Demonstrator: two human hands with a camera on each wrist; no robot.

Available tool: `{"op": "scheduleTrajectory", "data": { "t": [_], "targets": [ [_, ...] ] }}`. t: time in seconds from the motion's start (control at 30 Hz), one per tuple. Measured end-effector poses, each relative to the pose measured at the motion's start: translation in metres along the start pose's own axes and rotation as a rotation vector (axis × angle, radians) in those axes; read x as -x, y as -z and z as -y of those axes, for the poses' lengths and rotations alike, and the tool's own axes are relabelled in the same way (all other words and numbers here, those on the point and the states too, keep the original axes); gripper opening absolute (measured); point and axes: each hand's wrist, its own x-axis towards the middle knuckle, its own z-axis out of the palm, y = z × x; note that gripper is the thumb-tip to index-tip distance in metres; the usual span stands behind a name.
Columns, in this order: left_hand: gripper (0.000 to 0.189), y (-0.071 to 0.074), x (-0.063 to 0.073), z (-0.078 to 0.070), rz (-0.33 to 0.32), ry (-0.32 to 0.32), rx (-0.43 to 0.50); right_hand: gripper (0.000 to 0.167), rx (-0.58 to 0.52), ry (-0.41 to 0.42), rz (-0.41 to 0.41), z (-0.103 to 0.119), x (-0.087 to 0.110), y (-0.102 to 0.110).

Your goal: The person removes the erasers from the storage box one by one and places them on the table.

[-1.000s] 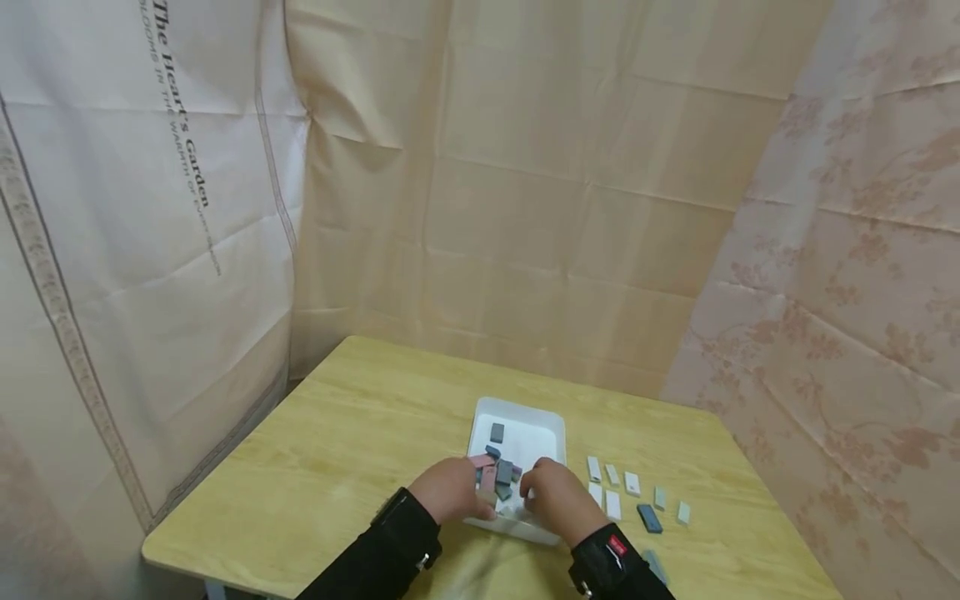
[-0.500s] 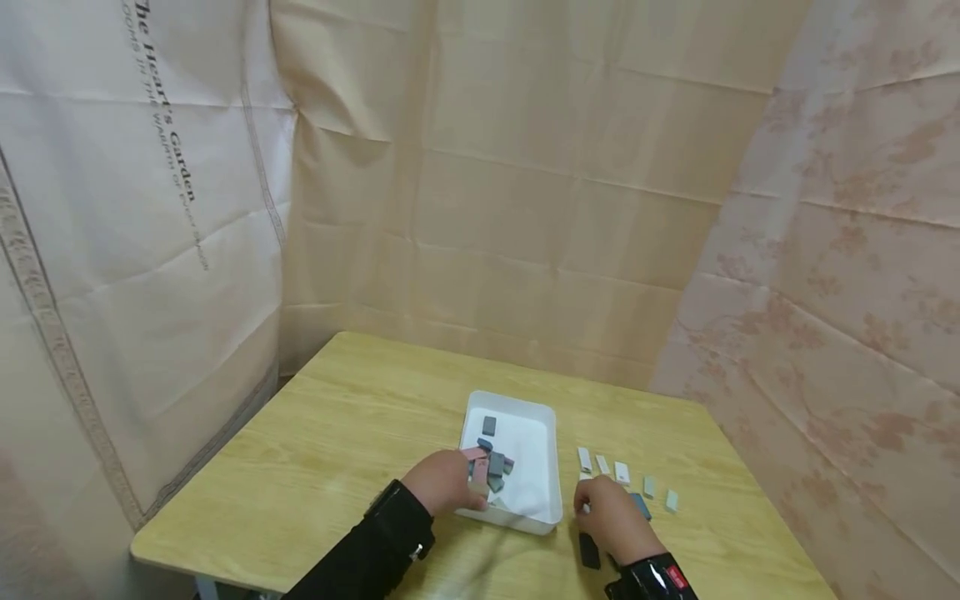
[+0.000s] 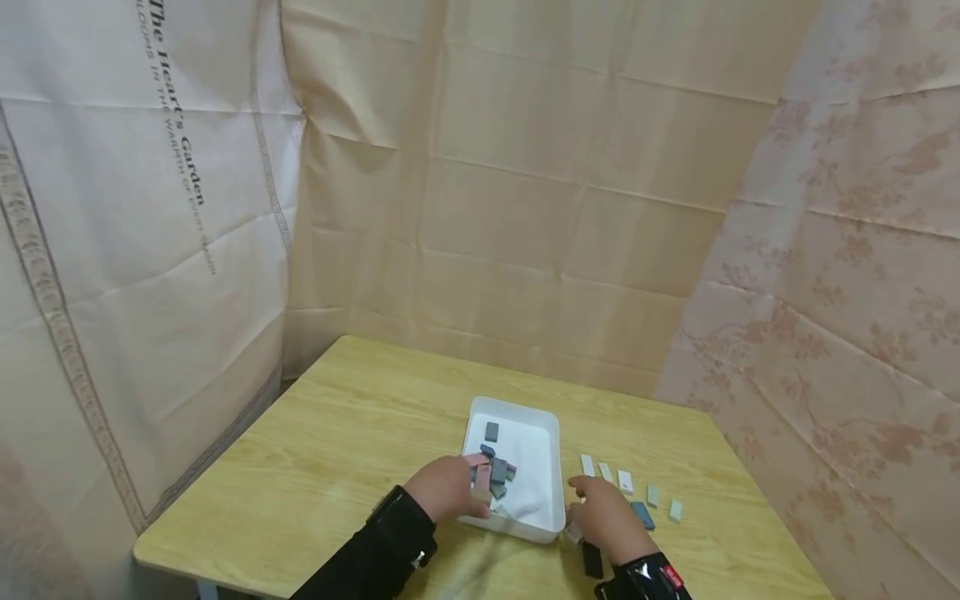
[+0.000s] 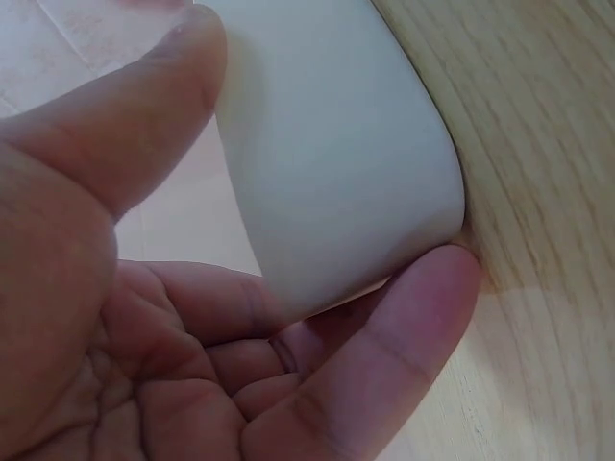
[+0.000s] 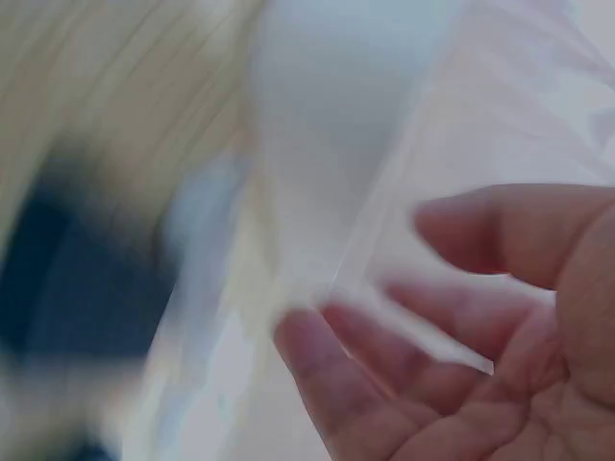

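Observation:
My left hand grips the near-left part of a white tray. In the left wrist view the thumb lies at the rim of the tray's wall and the fingers curl at its lower edge. Grey, pink and bluish small blocks lie heaped in the tray beside that hand. My right hand is just right of the tray, above the table. Its thumb and fingers stand apart with nothing between them in the blurred right wrist view. A dark block and a pale block lie by it.
On the wooden table, right of the tray, lie white blocks, pale green blocks and a blue block. One grey block lies apart at the tray's far end. Curtains hang behind the table.
My right hand has moved out of the tray to the right, over the table beside the blocks. A dark block now shows beneath it. The left hand has stayed on the tray.

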Motion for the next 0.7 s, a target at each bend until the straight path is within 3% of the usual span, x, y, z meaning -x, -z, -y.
{"op": "scheduleTrajectory", "data": {
  "t": [0.07, 0.17, 0.27, 0.4, 0.7],
  "targets": [
    [0.044, 0.0, -0.001, 0.0, 0.004, 0.002, -0.003, 0.072, -0.143, -0.014, 0.013, 0.005, 0.001, 0.0],
    [0.043, -0.001, -0.002, 0.0, 0.01, 0.015, 0.0, 0.099, -0.292, 0.004, 0.047, 0.011, 0.0, -0.005],
    [0.043, -0.004, -0.003, 0.0, 0.013, 0.023, 0.004, 0.099, -0.295, 0.033, 0.045, 0.013, -0.002, -0.013],
    [0.043, -0.006, -0.002, -0.001, 0.028, 0.042, 0.01, 0.09, -0.218, 0.035, 0.037, 0.013, -0.004, -0.021],
    [0.044, 0.002, -0.002, -0.004, 0.007, 0.016, -0.026, 0.089, -0.158, 0.044, 0.034, 0.022, -0.003, -0.014]
  ]
}}
